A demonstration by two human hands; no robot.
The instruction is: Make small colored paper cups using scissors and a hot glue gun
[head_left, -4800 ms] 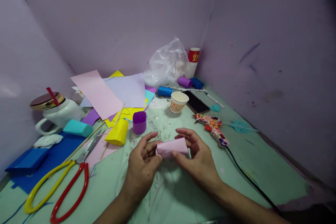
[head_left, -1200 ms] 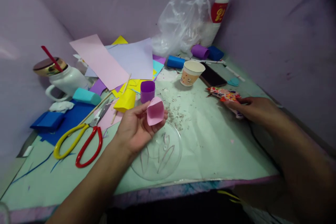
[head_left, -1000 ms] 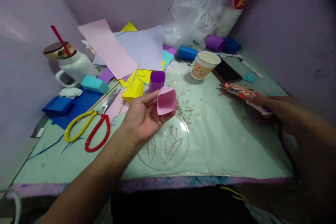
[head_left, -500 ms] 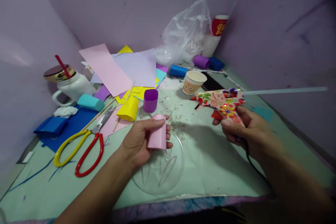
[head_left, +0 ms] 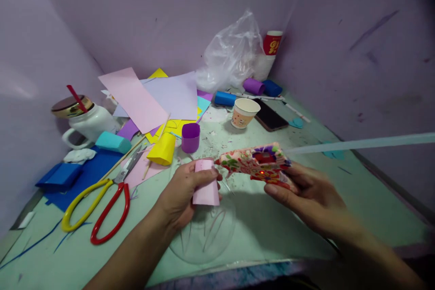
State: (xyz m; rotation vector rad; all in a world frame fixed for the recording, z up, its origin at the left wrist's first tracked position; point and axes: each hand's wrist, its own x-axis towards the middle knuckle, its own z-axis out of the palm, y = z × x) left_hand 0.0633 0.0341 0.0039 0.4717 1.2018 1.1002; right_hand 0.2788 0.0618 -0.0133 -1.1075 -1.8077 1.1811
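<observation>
Between the thumb and fingers of my left hand (head_left: 183,190) is a pink paper tube (head_left: 206,188), held over a clear round plastic disc (head_left: 204,244). My right hand (head_left: 306,195) grips a flower-patterned hot glue gun (head_left: 254,163) by its handle. A long translucent glue stick (head_left: 360,143) sticks out of its back, and a small red light glows on its side. The gun's nozzle is close to the upper right edge of the pink tube; whether they touch I cannot tell. Just beyond my left hand stand a purple paper tube (head_left: 190,138) and a yellow paper tube (head_left: 162,149).
Scissors (head_left: 110,210) with one yellow and one red handle lie at left, near a white mug (head_left: 90,124). Behind are coloured paper sheets (head_left: 170,95), a paper cup (head_left: 245,113), a phone (head_left: 271,115) and a plastic bag (head_left: 231,54). Purple walls enclose the table.
My right hand has brought the glue gun left and down, so its nozzle is now at the pink paper tube. My left hand keeps hold of the tube. The view has shifted slightly.
</observation>
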